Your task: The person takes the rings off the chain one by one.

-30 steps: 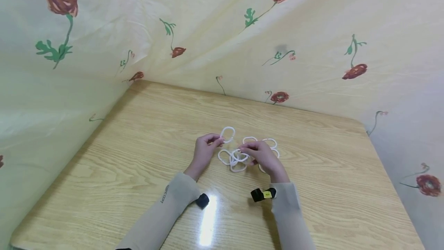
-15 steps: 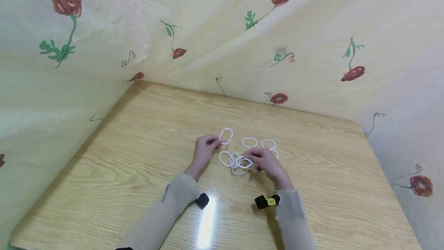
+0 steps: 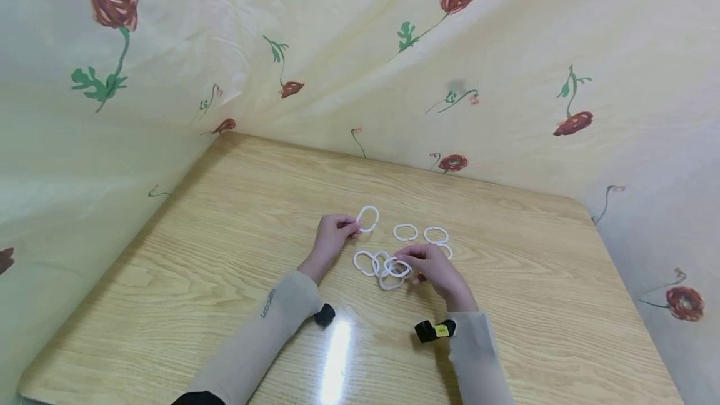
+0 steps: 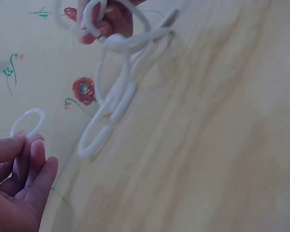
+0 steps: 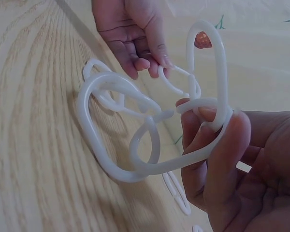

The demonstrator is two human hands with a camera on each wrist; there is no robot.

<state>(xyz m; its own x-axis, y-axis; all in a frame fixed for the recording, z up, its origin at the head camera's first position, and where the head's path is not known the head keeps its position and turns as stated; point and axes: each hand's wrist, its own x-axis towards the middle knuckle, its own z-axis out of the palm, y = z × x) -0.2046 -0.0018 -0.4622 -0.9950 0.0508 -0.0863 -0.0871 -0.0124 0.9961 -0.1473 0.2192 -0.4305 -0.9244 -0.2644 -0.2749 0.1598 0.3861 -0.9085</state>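
Note:
In the head view, my left hand [image 3: 330, 237] pinches one white plastic oval ring [image 3: 369, 207] above the table. The left wrist view shows this ring [image 4: 42, 116] upright between thumb and fingertips. My right hand [image 3: 435, 265] is to its right and nearer me, holding a ring [image 5: 183, 162] with a small gap in its side. Other rings are linked to that one, among them a large ring [image 5: 88, 126] at its left and a ring [image 5: 222, 65] rising above the fingers. The linked rings trail left on the table, ending in one ring [image 3: 355, 260].
Loose white rings, one [image 3: 405, 225] alone and one [image 3: 435, 228] next to another [image 3: 450, 250], lie behind the right hand. The wooden table [image 3: 236, 205] meets a flower-patterned cloth [image 3: 349, 49] along its back and left side. Light glares on the table front.
My right hand has moved a little to the right and toward me, drawing the linked rings along. The loose rings behind it show more fully. My left hand keeps its ring almost in place.

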